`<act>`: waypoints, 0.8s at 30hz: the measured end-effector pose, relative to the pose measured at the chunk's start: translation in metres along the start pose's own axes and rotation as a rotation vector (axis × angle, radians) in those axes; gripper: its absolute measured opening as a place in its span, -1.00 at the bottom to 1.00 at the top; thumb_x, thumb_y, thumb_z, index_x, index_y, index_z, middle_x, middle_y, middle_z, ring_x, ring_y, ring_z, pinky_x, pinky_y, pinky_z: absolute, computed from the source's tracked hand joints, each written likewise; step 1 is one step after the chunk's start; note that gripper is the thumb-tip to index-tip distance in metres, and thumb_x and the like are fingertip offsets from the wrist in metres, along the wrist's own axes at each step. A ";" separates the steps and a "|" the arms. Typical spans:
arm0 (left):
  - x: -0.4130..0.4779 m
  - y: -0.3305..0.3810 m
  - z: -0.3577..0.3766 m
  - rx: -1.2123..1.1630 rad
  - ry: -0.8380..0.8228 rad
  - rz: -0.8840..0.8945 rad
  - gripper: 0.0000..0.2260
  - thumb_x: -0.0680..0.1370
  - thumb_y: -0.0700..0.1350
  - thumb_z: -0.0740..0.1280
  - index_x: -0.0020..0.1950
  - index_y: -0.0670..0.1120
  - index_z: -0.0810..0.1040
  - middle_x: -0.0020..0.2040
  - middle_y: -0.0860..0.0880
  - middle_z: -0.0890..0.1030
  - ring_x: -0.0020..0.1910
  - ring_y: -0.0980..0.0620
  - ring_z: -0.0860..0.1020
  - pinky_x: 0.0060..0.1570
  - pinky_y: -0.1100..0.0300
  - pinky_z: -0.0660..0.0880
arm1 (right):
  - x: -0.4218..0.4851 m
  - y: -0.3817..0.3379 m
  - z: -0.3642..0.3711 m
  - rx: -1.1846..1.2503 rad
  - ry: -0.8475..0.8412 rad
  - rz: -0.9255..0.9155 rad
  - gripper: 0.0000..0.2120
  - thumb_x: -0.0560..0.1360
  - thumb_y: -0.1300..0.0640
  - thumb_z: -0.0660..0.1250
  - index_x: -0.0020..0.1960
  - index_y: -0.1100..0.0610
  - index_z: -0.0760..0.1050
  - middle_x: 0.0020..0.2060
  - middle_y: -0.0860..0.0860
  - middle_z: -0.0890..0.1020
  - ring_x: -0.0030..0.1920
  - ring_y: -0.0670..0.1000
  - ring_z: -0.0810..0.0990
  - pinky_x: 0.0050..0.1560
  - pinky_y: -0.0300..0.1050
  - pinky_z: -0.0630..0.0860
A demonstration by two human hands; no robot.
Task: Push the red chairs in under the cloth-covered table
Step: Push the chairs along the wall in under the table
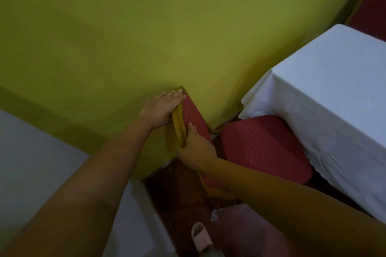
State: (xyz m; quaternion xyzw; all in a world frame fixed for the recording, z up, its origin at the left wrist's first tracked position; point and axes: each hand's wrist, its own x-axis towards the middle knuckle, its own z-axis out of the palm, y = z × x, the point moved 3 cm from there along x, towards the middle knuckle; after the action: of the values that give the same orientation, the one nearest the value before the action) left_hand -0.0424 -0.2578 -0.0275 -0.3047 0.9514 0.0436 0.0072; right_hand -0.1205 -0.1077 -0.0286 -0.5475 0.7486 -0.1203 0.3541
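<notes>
A red chair with a gold frame stands beside the wall; its dotted backrest (pixel 193 116) faces the table, and its seat (pixel 265 148) lies partly under the white cloth. My left hand (pixel 160 109) is clasped over the top of the backrest frame. My right hand (pixel 196 151) grips the frame lower down, thumb on the red padding. The cloth-covered table (pixel 334 94) fills the right side, its cloth hanging over the seat's far edge. A second red chair (pixel 371 6) shows at the top right behind the table.
A yellow-green wall (pixel 125 27) runs close along the left of the chair. A white surface (pixel 31 152) lies at lower left. The floor (pixel 183 194) is dark reddish carpet. My foot in a pale sandal (pixel 200 236) stands at the bottom.
</notes>
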 end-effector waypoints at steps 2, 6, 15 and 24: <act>0.001 0.005 -0.001 -0.005 0.016 -0.004 -0.35 0.48 -0.02 0.39 0.49 -0.13 0.20 0.52 -0.16 0.18 0.48 -0.11 0.23 0.44 -0.02 0.14 | -0.002 0.004 -0.002 0.004 -0.015 -0.003 -0.16 0.47 -0.02 0.24 0.55 0.13 -0.18 0.55 0.06 0.02 0.39 0.16 0.35 0.27 0.06 0.38; -0.002 0.024 0.001 -0.068 0.060 -0.011 -0.34 0.44 -0.05 0.44 0.46 -0.18 0.26 0.49 -0.22 0.24 0.43 -0.19 0.30 0.40 -0.07 0.25 | -0.014 0.021 -0.005 0.059 -0.003 -0.002 -0.17 0.47 -0.02 0.24 0.55 0.10 -0.18 0.55 0.04 0.02 0.40 0.15 0.33 0.28 0.11 0.37; -0.029 0.081 0.017 -0.319 0.138 -0.082 -0.29 0.32 -0.26 0.53 0.41 -0.27 0.32 0.45 -0.33 0.25 0.44 -0.27 0.23 0.42 -0.12 0.20 | -0.068 0.065 0.005 0.248 0.036 -0.025 -0.18 0.43 0.14 0.25 0.55 0.11 -0.14 0.55 0.03 -0.01 0.52 0.06 0.06 0.45 0.10 0.17; -0.065 0.159 0.032 -0.301 0.202 -0.192 -0.26 0.36 -0.23 0.51 0.47 -0.18 0.24 0.51 -0.19 0.18 0.49 -0.12 0.18 0.40 0.05 0.18 | -0.134 0.117 0.008 0.385 0.098 0.014 -0.22 0.39 0.25 0.22 0.54 0.13 -0.03 0.53 0.08 0.12 0.49 0.09 0.17 0.42 0.13 0.23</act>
State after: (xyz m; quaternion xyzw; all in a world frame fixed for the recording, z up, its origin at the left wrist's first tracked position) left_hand -0.0821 -0.0884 -0.0446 -0.3944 0.8966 0.1537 -0.1298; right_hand -0.1808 0.0585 -0.0474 -0.4580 0.7318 -0.2855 0.4162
